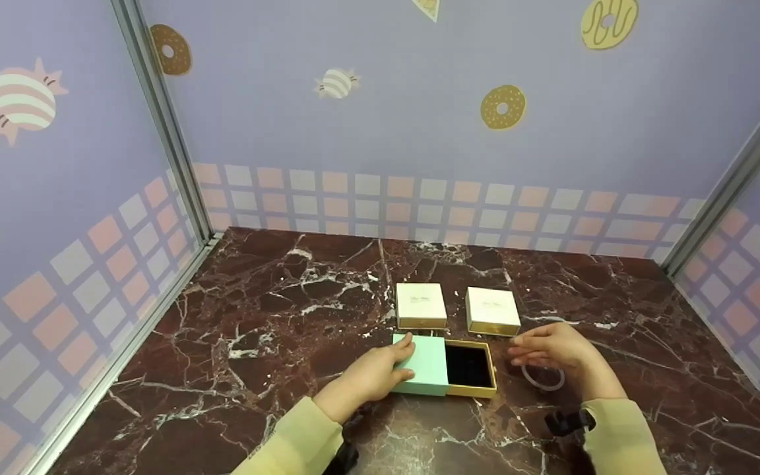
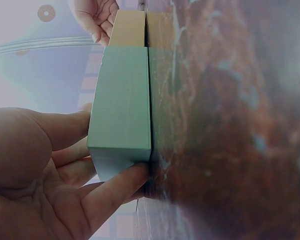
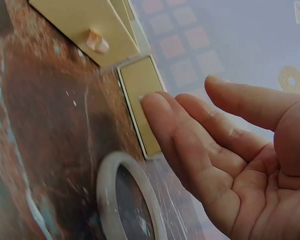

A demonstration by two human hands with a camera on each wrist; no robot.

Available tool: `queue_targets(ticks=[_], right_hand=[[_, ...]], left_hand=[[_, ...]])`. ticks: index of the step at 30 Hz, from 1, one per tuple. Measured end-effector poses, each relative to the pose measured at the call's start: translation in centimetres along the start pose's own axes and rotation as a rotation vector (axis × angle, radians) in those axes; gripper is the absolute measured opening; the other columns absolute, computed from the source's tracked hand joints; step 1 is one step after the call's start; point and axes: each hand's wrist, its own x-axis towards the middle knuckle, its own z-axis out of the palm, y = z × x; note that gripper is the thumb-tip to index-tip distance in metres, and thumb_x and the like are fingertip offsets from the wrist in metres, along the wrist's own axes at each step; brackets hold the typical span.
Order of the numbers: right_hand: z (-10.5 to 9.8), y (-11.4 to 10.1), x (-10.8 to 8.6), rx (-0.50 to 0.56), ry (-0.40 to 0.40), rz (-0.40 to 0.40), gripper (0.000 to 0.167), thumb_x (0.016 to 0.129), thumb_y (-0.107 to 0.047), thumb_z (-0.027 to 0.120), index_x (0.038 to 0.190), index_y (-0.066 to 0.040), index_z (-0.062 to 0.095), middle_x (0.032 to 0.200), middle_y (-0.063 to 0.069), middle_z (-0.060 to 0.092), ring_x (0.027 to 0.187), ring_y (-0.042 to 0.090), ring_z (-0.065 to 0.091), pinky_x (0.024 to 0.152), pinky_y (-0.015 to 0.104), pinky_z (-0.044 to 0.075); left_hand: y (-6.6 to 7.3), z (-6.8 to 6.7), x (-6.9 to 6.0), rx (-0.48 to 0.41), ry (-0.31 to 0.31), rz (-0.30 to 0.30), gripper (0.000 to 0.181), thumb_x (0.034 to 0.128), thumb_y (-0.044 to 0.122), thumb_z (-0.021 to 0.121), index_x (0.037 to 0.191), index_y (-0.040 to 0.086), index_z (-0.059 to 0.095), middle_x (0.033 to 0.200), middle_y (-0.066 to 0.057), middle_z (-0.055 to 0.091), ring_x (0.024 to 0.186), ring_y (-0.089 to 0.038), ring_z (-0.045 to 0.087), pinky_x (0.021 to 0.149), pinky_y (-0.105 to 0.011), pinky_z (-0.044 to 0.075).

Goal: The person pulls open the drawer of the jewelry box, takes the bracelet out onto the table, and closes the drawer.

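My left hand [image 1: 372,375] grips the closed end of a mint-green drawer-style gift box [image 1: 425,364], its fingers and thumb around that end in the left wrist view. From the box's right side sticks out the gold drawer [image 1: 471,392], lined in black; no item shows on the lining. On its end the right wrist view shows a small shiny pull tab [image 3: 96,41]. My right hand [image 1: 561,346] hovers just right of the drawer, fingers loosely bent and holding nothing. Below it a pale bangle [image 3: 106,200] lies on the table, partly hidden by the hand in the head view.
Two closed cream-topped boxes with gold sides, a left one [image 1: 421,305] and a right one [image 1: 492,309], stand just behind the green box. The dark red marble table [image 1: 274,369] is bounded by patterned lilac walls [image 1: 353,145] at the back and sides.
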Motion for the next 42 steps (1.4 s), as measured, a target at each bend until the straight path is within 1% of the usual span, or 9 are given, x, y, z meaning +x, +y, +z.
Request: queue_targets(ticks=[2, 6, 10, 13, 17, 19, 28, 31, 42], right_hand=[[0.5, -0.1, 0.2, -0.015, -0.015, 0.011, 0.032, 0.102, -0.015, 0.065, 0.12, 0.011, 0.066, 0.106, 0.015, 0.08, 0.092, 0.019, 0.079, 0.085, 0.026, 0.064], [1.5, -0.1, 0.5, -0.03, -0.036, 0.027, 0.037, 0.102, -0.016, 0.065, 0.123, 0.015, 0.064, 0.112, 0.021, 0.077, 0.094, 0.021, 0.079, 0.085, 0.026, 0.064], [2.3, 0.0, 0.8, -0.054, -0.033, 0.044, 0.039, 0.1, -0.014, 0.067, 0.123, 0.017, 0.064, 0.109, 0.02, 0.078, 0.089, 0.019, 0.079, 0.08, 0.025, 0.065], [2.8, 0.1, 1.0, -0.068, -0.022, 0.054, 0.037, 0.099, -0.012, 0.068, 0.121, 0.018, 0.065, 0.105, 0.017, 0.079, 0.086, 0.018, 0.079, 0.077, 0.025, 0.065], [3.4, 0.2, 1.3, -0.093, -0.014, 0.064, 0.034, 0.098, -0.009, 0.068, 0.118, 0.018, 0.067, 0.098, 0.013, 0.08, 0.083, 0.016, 0.078, 0.075, 0.024, 0.065], [3.6, 0.3, 1.3, -0.103, -0.017, 0.066, 0.033, 0.098, -0.008, 0.067, 0.118, 0.019, 0.067, 0.094, 0.012, 0.08, 0.081, 0.016, 0.078, 0.074, 0.024, 0.064], [4.0, 0.7, 1.7, -0.046, -0.022, 0.053, 0.036, 0.096, -0.001, 0.068, 0.118, 0.026, 0.061, 0.092, 0.013, 0.078, 0.078, 0.017, 0.076, 0.078, 0.029, 0.066], [4.1, 0.8, 1.8, -0.046, -0.015, 0.055, 0.037, 0.094, -0.001, 0.069, 0.118, 0.027, 0.062, 0.09, 0.012, 0.078, 0.078, 0.016, 0.076, 0.077, 0.028, 0.066], [4.5, 0.8, 1.9, -0.119, 0.023, 0.071, 0.037, 0.092, -0.006, 0.074, 0.116, 0.022, 0.066, 0.089, 0.01, 0.079, 0.077, 0.015, 0.076, 0.074, 0.024, 0.065]], left_hand=[[0.0, 0.0, 0.0, 0.001, 0.002, 0.001, 0.058, 0.1005, 0.022, 0.066, 0.151, 0.001, 0.049, 0.165, -0.013, 0.038, 0.141, -0.037, 0.052, 0.118, -0.048, 0.045], [0.0, 0.0, 0.0, 0.007, 0.003, -0.002, 0.058, 0.1004, 0.023, 0.066, 0.151, 0.001, 0.049, 0.165, -0.012, 0.038, 0.14, -0.037, 0.053, 0.118, -0.048, 0.045], [0.0, 0.0, 0.1, -0.003, -0.005, -0.013, 0.058, 0.1009, 0.024, 0.065, 0.152, 0.002, 0.048, 0.166, -0.011, 0.037, 0.141, -0.038, 0.051, 0.119, -0.048, 0.044], [0.0, 0.0, 0.1, -0.015, -0.009, -0.025, 0.058, 0.1015, 0.024, 0.064, 0.153, 0.002, 0.047, 0.166, -0.01, 0.035, 0.143, -0.037, 0.049, 0.12, -0.048, 0.042], [0.0, 0.0, 0.1, -0.012, -0.006, -0.023, 0.058, 0.1012, 0.024, 0.065, 0.152, 0.002, 0.047, 0.166, -0.01, 0.036, 0.143, -0.037, 0.05, 0.119, -0.048, 0.043], [0.0, 0.0, 0.1, -0.007, -0.005, -0.019, 0.058, 0.1009, 0.024, 0.065, 0.152, 0.002, 0.048, 0.166, -0.011, 0.036, 0.142, -0.037, 0.051, 0.119, -0.048, 0.044], [0.2, -0.2, -0.1, -0.008, -0.014, -0.002, 0.058, 0.1012, 0.023, 0.065, 0.152, 0.0, 0.048, 0.165, -0.014, 0.037, 0.143, -0.036, 0.051, 0.119, -0.047, 0.044], [0.2, -0.2, -0.1, -0.011, -0.017, -0.007, 0.058, 0.1013, 0.023, 0.065, 0.152, 0.0, 0.047, 0.166, -0.013, 0.036, 0.143, -0.036, 0.05, 0.119, -0.047, 0.044], [0.3, -0.2, -0.1, -0.019, -0.017, -0.018, 0.058, 0.1011, 0.023, 0.065, 0.152, 0.001, 0.047, 0.166, -0.011, 0.035, 0.144, -0.036, 0.049, 0.12, -0.048, 0.042]])
